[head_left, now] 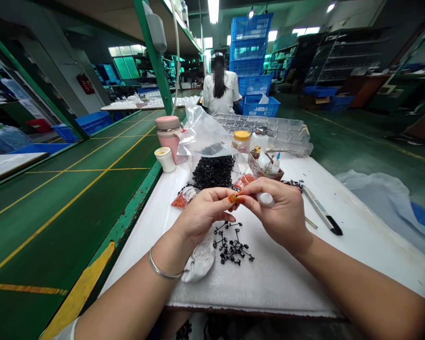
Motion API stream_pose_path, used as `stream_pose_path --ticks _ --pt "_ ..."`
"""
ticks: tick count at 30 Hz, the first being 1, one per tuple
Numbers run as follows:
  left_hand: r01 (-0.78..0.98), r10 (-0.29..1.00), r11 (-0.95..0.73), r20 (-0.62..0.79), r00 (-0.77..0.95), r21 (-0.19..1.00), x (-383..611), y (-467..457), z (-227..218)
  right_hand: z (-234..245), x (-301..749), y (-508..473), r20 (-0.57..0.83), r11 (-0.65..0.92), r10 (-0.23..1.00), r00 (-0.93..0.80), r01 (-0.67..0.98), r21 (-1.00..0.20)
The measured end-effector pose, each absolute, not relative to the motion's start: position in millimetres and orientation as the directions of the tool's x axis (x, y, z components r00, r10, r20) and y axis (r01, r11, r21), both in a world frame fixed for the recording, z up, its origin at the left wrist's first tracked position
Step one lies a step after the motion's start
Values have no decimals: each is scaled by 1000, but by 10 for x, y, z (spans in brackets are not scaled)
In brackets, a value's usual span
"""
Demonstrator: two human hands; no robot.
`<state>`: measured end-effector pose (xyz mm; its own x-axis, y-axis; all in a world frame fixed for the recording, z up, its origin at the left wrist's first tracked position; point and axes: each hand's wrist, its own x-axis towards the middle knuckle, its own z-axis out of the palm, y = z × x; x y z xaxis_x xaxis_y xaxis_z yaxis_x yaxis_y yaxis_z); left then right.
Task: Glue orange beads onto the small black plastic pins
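Observation:
My left hand [208,208] and my right hand [285,210] meet above the table, thumbs and forefingers pinched together. Orange colour shows on the pinching tips, and whatever small piece lies between them is mostly hidden. A white, round-ended object [266,199] sticks out from the grip of my right hand; its kind is not clear. Below the hands lie several small black stick-like parts [233,248] with knobbed ends. A crumpled white cloth [200,262] rests under my left wrist. Behind my fingers rises a heap of black parts [214,171] at the mouth of a clear plastic bag [205,132].
Bags of orange bits [179,200] flank the heap. A pink flask [168,132], a white tub [165,159], a yellow-lidded jar [241,140] and a box of small bottles [265,165] stand behind. A utility knife [320,210] lies right. A green conveyor [74,189] runs left; a person sits ahead.

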<state>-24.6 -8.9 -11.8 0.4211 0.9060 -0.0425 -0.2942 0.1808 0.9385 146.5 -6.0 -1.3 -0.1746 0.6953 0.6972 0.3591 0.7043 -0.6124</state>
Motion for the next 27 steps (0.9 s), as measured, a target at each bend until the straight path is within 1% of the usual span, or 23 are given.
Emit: stream_pose_path --ticks 4,13,18,21,23,24,25,27 --pt "-290 897 171 -27 442 942 -222 -101 -116 -11 1467 -55 707 699 691 -152 389 -600" --pt "-317 885 187 -20 465 930 -188 -117 -154 10 1477 -70 770 744 614 -172 450 -493" --pt "-328 892 199 -32 451 923 -182 -117 -155 3 1469 -83 772 746 611 -173 450 -490" --pt "-338 911 195 -42 410 921 -190 -109 -137 19 1512 -53 766 747 619 -172 429 -508" --pt "-347 932 185 -52 358 920 -208 -96 -118 56 1600 9 766 728 631 -120 434 -531" --pt "-353 942 175 -53 330 919 -219 -89 -109 80 1664 56 769 703 637 -60 454 -547" --pt "-359 951 164 -50 305 919 -230 -82 -102 105 1738 114 763 662 646 18 483 -572" --pt "-367 962 140 -40 269 920 -250 -70 -93 140 1901 256 753 564 628 199 550 -616"
